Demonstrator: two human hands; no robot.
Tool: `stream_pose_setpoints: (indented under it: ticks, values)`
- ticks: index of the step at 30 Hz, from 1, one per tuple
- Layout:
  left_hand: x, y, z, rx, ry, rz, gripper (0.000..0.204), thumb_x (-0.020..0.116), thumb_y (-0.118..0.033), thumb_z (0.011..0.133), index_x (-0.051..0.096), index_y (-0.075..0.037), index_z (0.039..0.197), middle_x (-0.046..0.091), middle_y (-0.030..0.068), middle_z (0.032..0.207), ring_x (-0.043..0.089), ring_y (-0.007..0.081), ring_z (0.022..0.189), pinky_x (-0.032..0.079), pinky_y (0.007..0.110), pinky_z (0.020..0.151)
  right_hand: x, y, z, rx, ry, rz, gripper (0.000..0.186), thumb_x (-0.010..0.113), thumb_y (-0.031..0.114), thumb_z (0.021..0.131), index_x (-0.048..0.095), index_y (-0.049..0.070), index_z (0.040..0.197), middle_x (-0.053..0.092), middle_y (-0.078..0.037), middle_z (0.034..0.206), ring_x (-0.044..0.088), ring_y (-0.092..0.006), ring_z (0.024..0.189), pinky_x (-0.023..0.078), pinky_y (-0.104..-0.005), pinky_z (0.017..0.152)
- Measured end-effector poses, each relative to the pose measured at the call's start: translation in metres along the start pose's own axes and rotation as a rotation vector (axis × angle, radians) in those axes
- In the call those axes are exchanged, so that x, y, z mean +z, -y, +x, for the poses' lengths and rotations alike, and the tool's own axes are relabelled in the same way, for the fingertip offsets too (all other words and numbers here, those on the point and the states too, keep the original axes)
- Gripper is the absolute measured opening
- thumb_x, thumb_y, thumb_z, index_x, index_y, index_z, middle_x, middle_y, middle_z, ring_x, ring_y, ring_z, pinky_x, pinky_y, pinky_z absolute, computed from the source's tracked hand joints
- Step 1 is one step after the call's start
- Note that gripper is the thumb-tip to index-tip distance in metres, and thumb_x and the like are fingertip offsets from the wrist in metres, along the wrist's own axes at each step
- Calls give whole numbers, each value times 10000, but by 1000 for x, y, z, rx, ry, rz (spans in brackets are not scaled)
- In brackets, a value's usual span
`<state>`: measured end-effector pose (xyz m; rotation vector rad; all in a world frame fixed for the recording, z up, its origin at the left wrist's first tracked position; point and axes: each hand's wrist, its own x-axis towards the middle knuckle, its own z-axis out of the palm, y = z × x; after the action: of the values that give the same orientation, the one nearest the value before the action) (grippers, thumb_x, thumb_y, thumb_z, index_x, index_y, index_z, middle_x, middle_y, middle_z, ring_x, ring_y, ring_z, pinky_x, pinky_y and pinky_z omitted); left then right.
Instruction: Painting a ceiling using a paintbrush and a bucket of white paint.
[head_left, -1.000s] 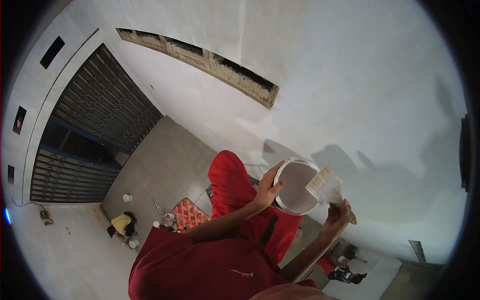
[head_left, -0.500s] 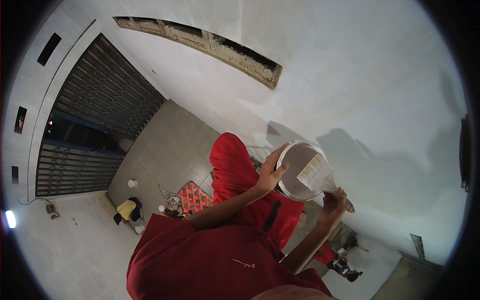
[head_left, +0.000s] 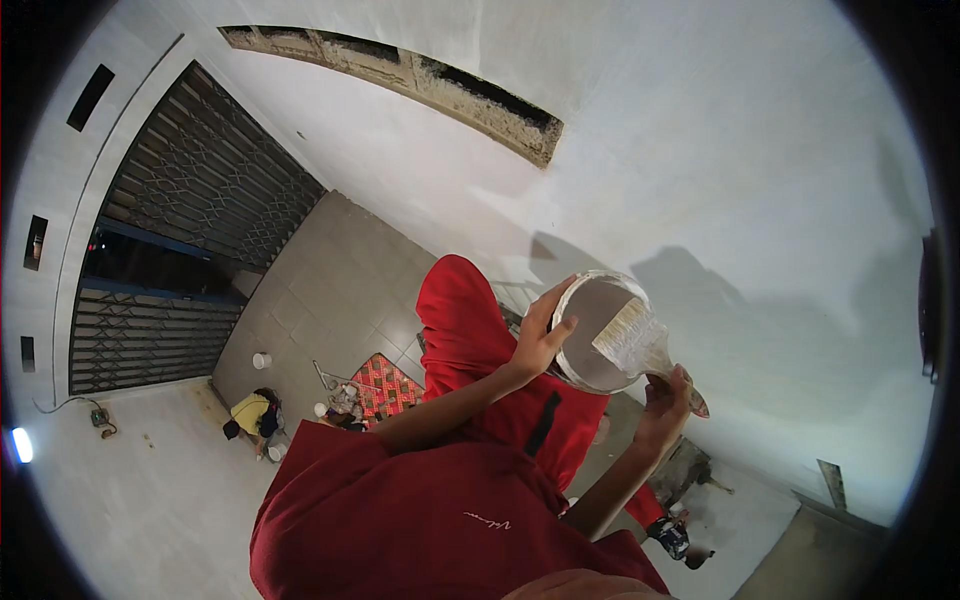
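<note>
My left hand (head_left: pixel 541 340) grips the side of a white paint bucket (head_left: pixel 590 312), its thumb over the rim. The bucket is tilted so that its pale inside shows; how much paint it holds I cannot tell. Closed around the handle of a wide paintbrush (head_left: pixel 640 348) is my right hand (head_left: pixel 664 408). The brush's whitened bristles lie over the bucket's mouth, at its right side. Both hands are in front of my red trousers (head_left: pixel 470 320), close to the white wall (head_left: pixel 700 190).
A long rough slot (head_left: pixel 440 85) cuts into the wall above. Far left is a folding metal gate (head_left: pixel 210 180). On the tiled floor are a patterned red mat (head_left: pixel 385 385) and a small white bucket (head_left: pixel 262 360). A person in yellow (head_left: pixel 252 412) crouches left; another person (head_left: pixel 672 535) is lower right.
The bucket and both hands sit slightly higher in view, with the brush still over the mouth. The person in yellow has shifted posture, and the person at lower right has moved.
</note>
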<state>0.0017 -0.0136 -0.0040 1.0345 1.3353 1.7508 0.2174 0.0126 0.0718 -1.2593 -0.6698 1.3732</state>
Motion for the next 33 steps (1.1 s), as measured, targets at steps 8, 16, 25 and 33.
stream_pose_setpoints:
  ticks: [8,16,25,33]
  values:
    - [-1,3,1,-1,-6,14,546,590,-199,896,453,-11,1390,547,194,1336,504,329,1256,362,402,1059,2,3,0,-18,21,3,252,681,247,875,623,103,1074,704,-29,911,682,-147,800,461,-244,673]
    - [2,5,-4,-38,-9,-58,540,579,-201,901,454,-5,1388,537,199,1349,491,335,1271,349,401,1073,-5,-1,-2,-6,14,-8,254,677,242,875,617,105,1081,703,-34,926,681,-154,796,467,-255,676]
    - [-3,3,-3,-105,1,-147,521,535,-54,912,417,23,1414,505,141,1381,480,220,1261,352,336,1070,25,38,-10,-271,121,-333,128,705,77,832,672,-9,921,675,-76,848,654,-162,764,528,-292,700]
    - [10,-9,1,-133,52,-167,567,505,-96,902,374,33,1438,480,157,1404,449,231,1289,335,350,1077,68,25,27,-344,612,-932,159,738,96,776,690,-11,883,703,-109,818,648,-150,758,499,-294,720]
